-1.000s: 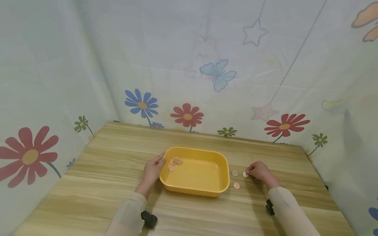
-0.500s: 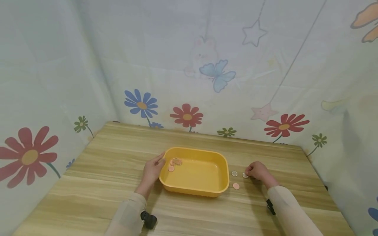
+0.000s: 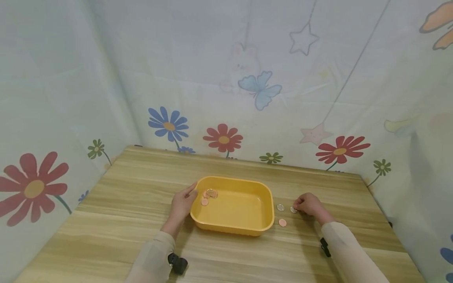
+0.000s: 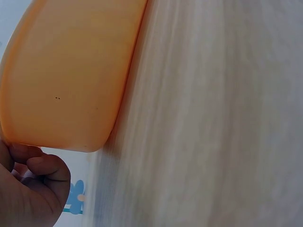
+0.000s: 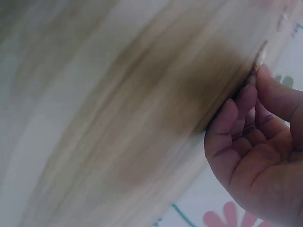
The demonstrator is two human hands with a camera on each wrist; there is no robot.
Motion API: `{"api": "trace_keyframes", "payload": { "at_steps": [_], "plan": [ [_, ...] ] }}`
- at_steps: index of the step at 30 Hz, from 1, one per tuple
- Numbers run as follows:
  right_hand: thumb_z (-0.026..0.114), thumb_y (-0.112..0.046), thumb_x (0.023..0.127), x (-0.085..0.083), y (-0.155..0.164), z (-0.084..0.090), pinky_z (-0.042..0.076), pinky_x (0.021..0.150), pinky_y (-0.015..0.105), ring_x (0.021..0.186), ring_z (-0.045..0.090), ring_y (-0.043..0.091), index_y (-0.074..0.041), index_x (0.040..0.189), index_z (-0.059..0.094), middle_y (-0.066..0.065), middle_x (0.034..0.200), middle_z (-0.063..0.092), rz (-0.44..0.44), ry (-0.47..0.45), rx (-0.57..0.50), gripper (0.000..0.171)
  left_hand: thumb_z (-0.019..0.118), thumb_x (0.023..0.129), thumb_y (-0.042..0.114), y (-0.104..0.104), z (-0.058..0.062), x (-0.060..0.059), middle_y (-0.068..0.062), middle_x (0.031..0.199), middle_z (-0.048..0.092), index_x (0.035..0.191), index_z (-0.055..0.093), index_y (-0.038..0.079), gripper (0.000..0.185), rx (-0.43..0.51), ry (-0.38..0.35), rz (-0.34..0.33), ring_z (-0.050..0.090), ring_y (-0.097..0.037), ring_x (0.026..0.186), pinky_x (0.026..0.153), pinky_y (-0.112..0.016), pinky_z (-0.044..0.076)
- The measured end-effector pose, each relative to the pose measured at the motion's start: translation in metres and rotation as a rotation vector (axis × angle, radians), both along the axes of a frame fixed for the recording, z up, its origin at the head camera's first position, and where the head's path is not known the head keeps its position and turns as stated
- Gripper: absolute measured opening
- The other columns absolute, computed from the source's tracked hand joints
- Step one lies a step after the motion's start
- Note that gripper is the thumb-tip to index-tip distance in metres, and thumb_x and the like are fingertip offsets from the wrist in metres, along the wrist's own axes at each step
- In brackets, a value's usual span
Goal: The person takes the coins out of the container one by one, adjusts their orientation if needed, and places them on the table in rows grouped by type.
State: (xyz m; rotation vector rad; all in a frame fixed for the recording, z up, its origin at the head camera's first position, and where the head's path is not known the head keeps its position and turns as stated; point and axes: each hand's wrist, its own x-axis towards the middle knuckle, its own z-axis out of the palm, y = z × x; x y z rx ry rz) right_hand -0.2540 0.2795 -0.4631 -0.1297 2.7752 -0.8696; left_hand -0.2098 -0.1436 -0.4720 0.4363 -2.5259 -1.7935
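A yellow plastic tray (image 3: 233,212) lies on the wooden table, with several copper and gold-coloured coins (image 3: 210,193) in its left end. My left hand (image 3: 182,204) holds the tray's left edge; in the left wrist view, some of its curled fingers (image 4: 49,166) are against the tray's end wall. To the right of the tray, my right hand (image 3: 309,204) pinches a silver coin (image 3: 293,210) at the tabletop. Its fingertips partly hide that coin. Nearby on the wood lie another silver coin (image 3: 280,207) and a copper coin (image 3: 282,223).
The wooden table (image 3: 116,220) runs back to a pale curtain (image 3: 198,78) printed with flowers, stars and a butterfly. Further curtain stands along the left and right sides. A small black device (image 3: 178,263) is on the left wrist, another (image 3: 325,247) on the right.
Almost nothing differs. My right hand stays at the silver coin, which sits a touch lower than a second ago. My left hand keeps its place on the tray.
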Motion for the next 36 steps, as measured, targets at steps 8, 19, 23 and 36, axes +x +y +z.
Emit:
{"api": "trace_keyframes", "payload": {
  "at_steps": [8, 19, 23, 36],
  "plan": [
    [0.064, -0.012, 0.101, -0.005, 0.013, 0.004, 0.046, 0.059, 0.023, 0.068, 0.052, 0.01, 0.012, 0.11, 0.065, -0.003, 0.077, 0.06, -0.043, -0.202, -0.184, 0.026, 0.056, 0.104, 0.022, 0.0, -0.001, -0.001, -0.024, 0.15, 0.055, 0.148, 0.054, 0.016, 0.044, -0.007, 0.007, 0.0, 0.061, -0.037, 0.127, 0.101, -0.043, 0.059],
    [0.058, -0.018, 0.105, -0.002, 0.009, 0.018, 0.054, 0.074, 0.031, 0.087, 0.057, 0.02, 0.007, 0.121, 0.061, 0.014, 0.102, 0.065, 0.036, -0.117, -0.182, 0.03, 0.055, 0.105, 0.024, 0.001, 0.001, 0.0, -0.022, 0.155, 0.05, 0.149, 0.053, 0.017, 0.045, -0.01, -0.004, -0.008, 0.056, -0.041, 0.135, 0.109, -0.049, 0.054],
    [0.057, -0.021, 0.105, 0.0, 0.0, 0.028, 0.058, 0.079, 0.032, 0.092, 0.06, 0.021, 0.008, 0.123, 0.059, 0.019, 0.107, 0.067, 0.058, -0.108, -0.223, 0.034, 0.056, 0.104, 0.024, 0.0, 0.001, 0.0, -0.021, 0.156, 0.049, 0.149, 0.053, 0.016, 0.045, -0.011, -0.002, -0.011, 0.055, -0.041, 0.136, 0.109, -0.049, 0.054],
    [0.056, -0.028, 0.106, 0.005, -0.042, 0.074, 0.056, 0.083, 0.034, 0.092, 0.06, 0.02, 0.005, 0.119, 0.06, 0.013, 0.101, 0.066, 0.19, -0.056, -0.261, 0.035, 0.056, 0.104, 0.023, 0.0, 0.001, 0.001, -0.026, 0.146, 0.057, 0.147, 0.054, 0.014, 0.044, -0.021, 0.019, -0.004, 0.063, -0.038, 0.126, 0.1, -0.042, 0.06]
  ]
}}
